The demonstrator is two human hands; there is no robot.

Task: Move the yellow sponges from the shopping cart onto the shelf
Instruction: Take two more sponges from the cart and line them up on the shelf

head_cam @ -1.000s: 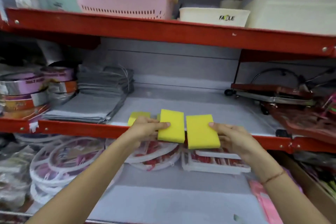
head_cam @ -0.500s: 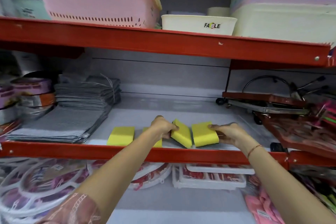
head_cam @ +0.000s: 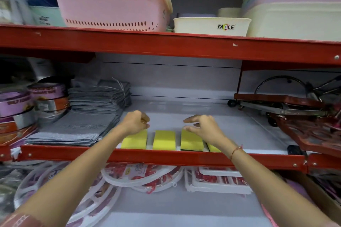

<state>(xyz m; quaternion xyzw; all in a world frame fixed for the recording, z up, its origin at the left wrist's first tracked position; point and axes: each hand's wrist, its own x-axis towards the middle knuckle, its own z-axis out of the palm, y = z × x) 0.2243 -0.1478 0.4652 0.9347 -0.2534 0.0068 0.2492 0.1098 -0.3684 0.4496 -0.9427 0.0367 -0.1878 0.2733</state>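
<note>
Several yellow sponges lie in a row at the front of the middle shelf [head_cam: 184, 108], just behind its red front rail [head_cam: 166, 157]. From the left: one sponge [head_cam: 134, 141], a second sponge [head_cam: 164, 140], a third sponge [head_cam: 191, 141] with a dark green underside, and a fourth sponge [head_cam: 213, 148] mostly hidden by my right wrist. My left hand [head_cam: 135, 122] hovers above the leftmost sponge, fingers curled, holding nothing. My right hand [head_cam: 202, 127] hovers over the third sponge, fingers apart and empty. The shopping cart is out of view.
Folded grey cloths [head_cam: 88, 116] and foil tape rolls [head_cam: 31, 103] fill the shelf's left. Red wheeled racks [head_cam: 295, 108] crowd its right. Plastic baskets [head_cam: 114, 5] and a white tub [head_cam: 212, 26] sit on the shelf above. White packaged trays [head_cam: 140, 177] lie on the shelf below.
Both hands have set their sponges down flat in the row and let go, then lifted slightly above them. The camera has moved closer to the shelf.
</note>
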